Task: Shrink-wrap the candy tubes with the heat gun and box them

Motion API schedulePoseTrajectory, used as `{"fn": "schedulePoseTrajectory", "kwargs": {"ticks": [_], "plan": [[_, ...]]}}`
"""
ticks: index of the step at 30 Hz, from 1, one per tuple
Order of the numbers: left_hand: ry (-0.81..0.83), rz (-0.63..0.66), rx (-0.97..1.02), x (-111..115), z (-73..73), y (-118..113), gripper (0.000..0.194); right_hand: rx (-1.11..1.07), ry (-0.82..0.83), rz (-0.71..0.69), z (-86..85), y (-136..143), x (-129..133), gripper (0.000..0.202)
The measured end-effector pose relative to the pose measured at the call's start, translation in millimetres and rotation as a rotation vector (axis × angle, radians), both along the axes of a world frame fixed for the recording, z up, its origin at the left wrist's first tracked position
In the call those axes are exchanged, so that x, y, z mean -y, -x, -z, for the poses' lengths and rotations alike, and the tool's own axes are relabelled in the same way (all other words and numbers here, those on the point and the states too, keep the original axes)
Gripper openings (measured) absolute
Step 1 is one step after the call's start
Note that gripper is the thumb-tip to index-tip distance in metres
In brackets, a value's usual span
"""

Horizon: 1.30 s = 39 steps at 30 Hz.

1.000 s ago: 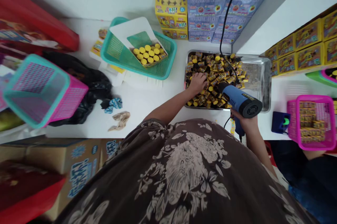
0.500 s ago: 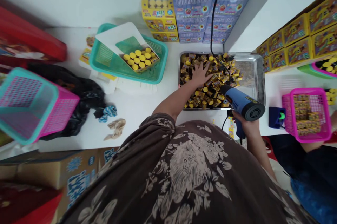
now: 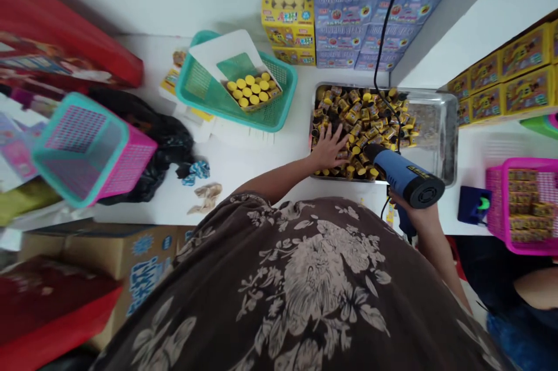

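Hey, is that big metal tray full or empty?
Partly full: small yellow-and-black tubs are heaped over the left and middle of the metal tray, but its right end shows bare metal.

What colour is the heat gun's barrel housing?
The heat gun has a blue housing with black ends, best seen in the head view.

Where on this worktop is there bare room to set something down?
Bare: the white table between teal basket, tan scrap and left forearm; the metal tray right of the small yellow containers. Crowded: the tray's left part, under the left hand, and around the black bag.
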<state>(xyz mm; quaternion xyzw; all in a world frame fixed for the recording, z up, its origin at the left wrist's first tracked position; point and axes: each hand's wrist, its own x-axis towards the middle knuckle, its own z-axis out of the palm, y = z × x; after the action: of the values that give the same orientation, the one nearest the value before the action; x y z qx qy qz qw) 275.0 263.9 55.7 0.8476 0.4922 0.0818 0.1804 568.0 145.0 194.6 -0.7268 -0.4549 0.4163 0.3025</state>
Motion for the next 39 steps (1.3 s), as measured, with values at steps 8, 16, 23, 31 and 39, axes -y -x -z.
{"fn": "schedulePoseTrajectory", "kwargs": {"ticks": [8, 16, 23, 31, 39], "plan": [[0.082, -0.137, -0.026, -59, 0.8, -7, 0.109, -0.044, 0.056, 0.030, -9.0, 10, -10, 0.065], [-0.020, -0.201, 0.097, -19, -6.0, -37, 0.068, -0.041, 0.015, 0.136, -21.8, -2, 3, 0.056], [0.036, 0.068, 0.020, 26, 13.9, -21, 0.075, -0.088, 0.189, 0.074, -20.3, -15, 29, 0.060], [-0.002, 0.337, 0.061, 47, 14.4, -24, 0.071, -0.113, 0.144, 0.117, -16.2, -11, 34, 0.061], [0.000, 0.257, -0.030, 17, -16.7, -67, 0.063, 0.155, -0.191, 0.272, -30.8, -56, 32, 0.073]]}}
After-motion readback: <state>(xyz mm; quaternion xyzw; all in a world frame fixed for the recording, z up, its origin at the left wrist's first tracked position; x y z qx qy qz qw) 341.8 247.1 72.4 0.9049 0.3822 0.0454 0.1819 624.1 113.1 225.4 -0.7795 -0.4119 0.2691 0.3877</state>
